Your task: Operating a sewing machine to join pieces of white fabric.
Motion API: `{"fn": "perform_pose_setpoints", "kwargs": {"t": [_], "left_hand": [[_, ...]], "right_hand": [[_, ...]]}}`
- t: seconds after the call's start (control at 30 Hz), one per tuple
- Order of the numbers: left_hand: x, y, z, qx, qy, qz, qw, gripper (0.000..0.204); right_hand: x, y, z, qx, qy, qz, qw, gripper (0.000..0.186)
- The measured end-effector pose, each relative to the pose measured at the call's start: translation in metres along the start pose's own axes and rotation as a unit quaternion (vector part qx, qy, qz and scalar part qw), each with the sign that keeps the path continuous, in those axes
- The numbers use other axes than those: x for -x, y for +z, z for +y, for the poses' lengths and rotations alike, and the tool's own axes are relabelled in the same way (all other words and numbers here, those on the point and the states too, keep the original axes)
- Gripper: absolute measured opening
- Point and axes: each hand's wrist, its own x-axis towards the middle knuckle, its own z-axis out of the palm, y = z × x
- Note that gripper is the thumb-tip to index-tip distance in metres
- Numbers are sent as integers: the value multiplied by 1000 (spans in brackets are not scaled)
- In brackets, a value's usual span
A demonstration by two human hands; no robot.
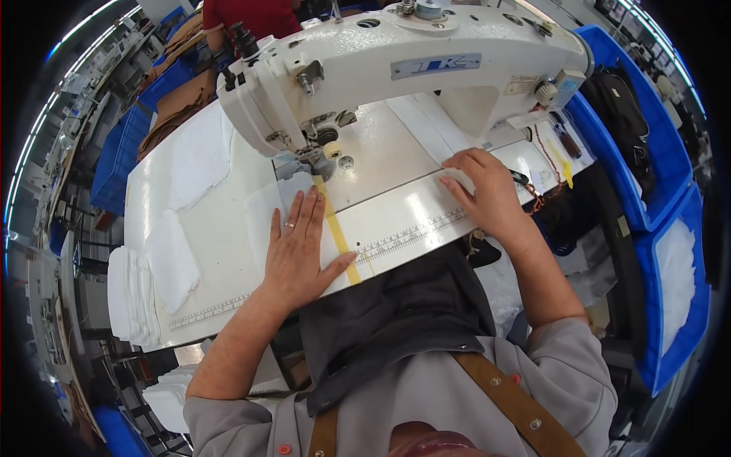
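My left hand (295, 247) lies flat, fingers stretched, on a white fabric piece (263, 209). Its fingertips are close to the needle area (318, 156) of a white sewing machine (343, 68). A yellow strip (335, 225) runs beside that hand to the table's front edge. My right hand (487, 190) is at the right, with thumb and fingers apart. Its fingertips are at the near end of a long white fabric strip (428, 126) under the machine's arm; whether they touch it I cannot tell.
White pieces (199, 164) lie on the table's left side, with a white stack (131, 297) at its left edge. A printed ruler (411, 236) follows the front edge. Blue bins (670, 198) stand at the right. Small tools (565, 141) lie right of the machine. Someone in red (251, 15) is beyond.
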Motion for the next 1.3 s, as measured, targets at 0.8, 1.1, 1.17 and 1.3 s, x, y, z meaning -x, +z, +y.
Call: {"fn": "perform_pose_setpoints", "kwargs": {"t": [0.8,1.1,1.17,1.3], "left_hand": [[-51,-7,17,700,-175,70,688,61],[-24,-15,-30,755,-138,15,641,25],[-25,-15,-31,779,-140,25,610,23],[-38,-21,-46,714,-190,17,674,26]], "right_hand": [[13,10,-95,-30,-234,-61,970,18],[-24,36,-99,-123,-167,-59,976,51],[-33,48,-97,-125,-226,-70,963,47],[-35,72,-88,-124,-329,-66,934,40]]}}
